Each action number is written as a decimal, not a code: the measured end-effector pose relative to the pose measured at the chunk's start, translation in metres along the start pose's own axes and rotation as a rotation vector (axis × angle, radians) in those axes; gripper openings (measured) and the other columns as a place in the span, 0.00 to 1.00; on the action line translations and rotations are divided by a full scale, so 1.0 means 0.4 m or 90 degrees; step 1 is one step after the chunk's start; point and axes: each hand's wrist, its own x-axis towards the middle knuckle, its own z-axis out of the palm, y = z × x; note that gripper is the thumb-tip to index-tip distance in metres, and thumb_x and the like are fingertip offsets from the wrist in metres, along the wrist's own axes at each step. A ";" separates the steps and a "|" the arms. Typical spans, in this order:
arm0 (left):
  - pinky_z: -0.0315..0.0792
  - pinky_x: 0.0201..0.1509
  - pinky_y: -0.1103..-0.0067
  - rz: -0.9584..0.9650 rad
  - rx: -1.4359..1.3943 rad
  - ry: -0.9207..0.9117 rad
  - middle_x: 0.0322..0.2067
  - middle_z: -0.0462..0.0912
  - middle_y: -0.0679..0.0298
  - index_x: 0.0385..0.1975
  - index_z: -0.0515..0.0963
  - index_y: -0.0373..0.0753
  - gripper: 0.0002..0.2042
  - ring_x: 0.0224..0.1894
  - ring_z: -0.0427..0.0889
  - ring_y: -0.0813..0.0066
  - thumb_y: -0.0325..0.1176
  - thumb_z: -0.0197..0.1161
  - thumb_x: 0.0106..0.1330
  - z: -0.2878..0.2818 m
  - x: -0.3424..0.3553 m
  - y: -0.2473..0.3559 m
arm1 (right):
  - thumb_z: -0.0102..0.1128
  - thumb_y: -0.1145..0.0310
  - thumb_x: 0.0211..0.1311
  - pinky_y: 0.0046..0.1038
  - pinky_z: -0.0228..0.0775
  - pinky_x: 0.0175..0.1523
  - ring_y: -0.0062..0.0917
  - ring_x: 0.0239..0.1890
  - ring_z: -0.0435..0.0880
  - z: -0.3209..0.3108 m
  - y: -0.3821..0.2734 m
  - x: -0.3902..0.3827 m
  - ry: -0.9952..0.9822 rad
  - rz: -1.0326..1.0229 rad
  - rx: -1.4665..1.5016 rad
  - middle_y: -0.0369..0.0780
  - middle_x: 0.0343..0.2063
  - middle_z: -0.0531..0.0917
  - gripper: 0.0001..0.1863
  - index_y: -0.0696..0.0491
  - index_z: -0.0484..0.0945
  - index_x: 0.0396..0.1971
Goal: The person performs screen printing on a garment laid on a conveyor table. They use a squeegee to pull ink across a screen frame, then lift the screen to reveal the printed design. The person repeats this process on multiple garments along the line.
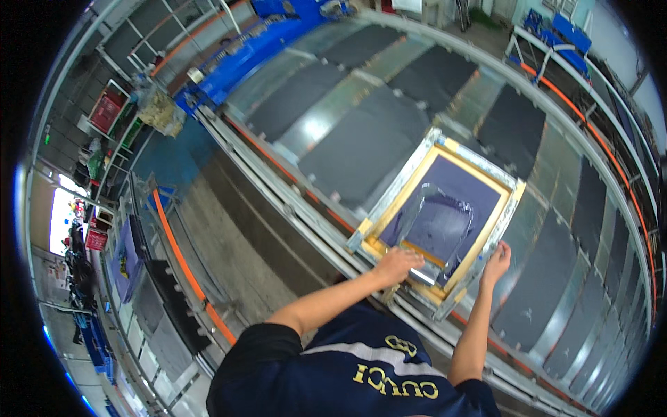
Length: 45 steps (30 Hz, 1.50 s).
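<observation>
A screen-printing frame with a yellow inner border and a purple mesh lies on the long table. A glossy patch of dark ink covers part of the mesh. My left hand is closed on a squeegee with a silver bar, at the lower part of the screen. My right hand has curled fingers just beside the frame's right edge; what they grip is too small to make out.
The table carries rows of grey and black panels along metal rails. A blue machine beam spans the far left end. Orange rails and shelves with red crates stand at left. More blue equipment is at back right.
</observation>
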 end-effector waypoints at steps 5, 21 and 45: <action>0.69 0.64 0.67 -0.070 -0.041 -0.017 0.64 0.81 0.74 0.59 0.83 0.52 0.26 0.68 0.76 0.71 0.23 0.61 0.59 -0.181 -0.059 -0.285 | 0.56 0.65 0.76 0.33 0.73 0.52 0.31 0.41 0.83 0.330 -0.162 -0.116 -0.011 -0.003 0.018 0.44 0.37 0.86 0.12 0.58 0.82 0.46; 0.68 0.59 0.66 -0.106 -0.033 0.002 0.59 0.85 0.72 0.55 0.85 0.50 0.26 0.61 0.81 0.70 0.23 0.63 0.55 -0.438 -0.250 -0.894 | 0.53 0.65 0.78 0.35 0.74 0.53 0.36 0.44 0.85 0.945 -0.333 -0.320 0.023 0.046 0.034 0.48 0.40 0.87 0.14 0.61 0.80 0.48; 0.73 0.56 0.62 -0.056 0.019 0.082 0.50 0.90 0.72 0.43 0.89 0.52 0.19 0.54 0.85 0.69 0.20 0.63 0.57 -0.368 0.047 -1.039 | 0.57 0.63 0.76 0.32 0.62 0.31 0.22 0.23 0.67 0.968 -0.333 -0.334 0.011 0.120 -0.032 0.36 0.18 0.72 0.11 0.51 0.84 0.46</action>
